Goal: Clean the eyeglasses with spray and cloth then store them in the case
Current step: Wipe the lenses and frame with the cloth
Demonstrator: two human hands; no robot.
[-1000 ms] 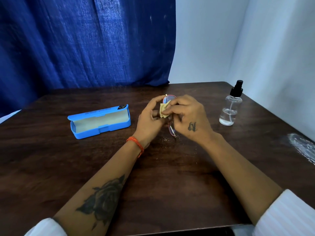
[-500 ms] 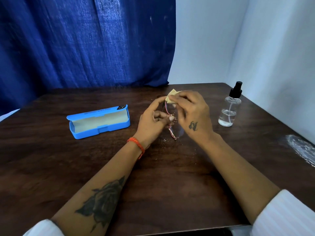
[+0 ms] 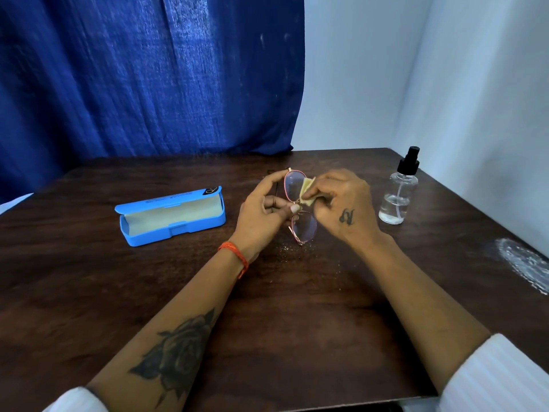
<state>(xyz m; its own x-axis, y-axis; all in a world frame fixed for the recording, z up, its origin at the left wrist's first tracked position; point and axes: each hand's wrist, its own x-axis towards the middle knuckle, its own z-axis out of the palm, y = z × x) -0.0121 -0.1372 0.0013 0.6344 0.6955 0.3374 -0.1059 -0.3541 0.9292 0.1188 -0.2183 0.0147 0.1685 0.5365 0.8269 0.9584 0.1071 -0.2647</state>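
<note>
The eyeglasses (image 3: 303, 227) have a thin pink-red frame and stand on end above the middle of the dark wooden table (image 3: 297, 307). My left hand (image 3: 261, 215) pinches the frame at its bridge and far rim. My right hand (image 3: 341, 203) pinches a small yellow cloth (image 3: 307, 190) against the right edge of the upper lens. An open blue case (image 3: 172, 215) with a pale lining lies to the left of my hands. A clear spray bottle (image 3: 399, 191) with a black nozzle stands upright to the right.
A blue curtain (image 3: 148, 78) hangs behind the table and white walls (image 3: 445, 84) close the back right corner. A whitish smear (image 3: 525, 263) marks the table's right edge. Fine specks (image 3: 285, 248) lie on the wood below the glasses.
The cloth has moved from the top of the frame down to the right side of the upper lens. My left hand has turned the glasses so the upper lens shows fully.
</note>
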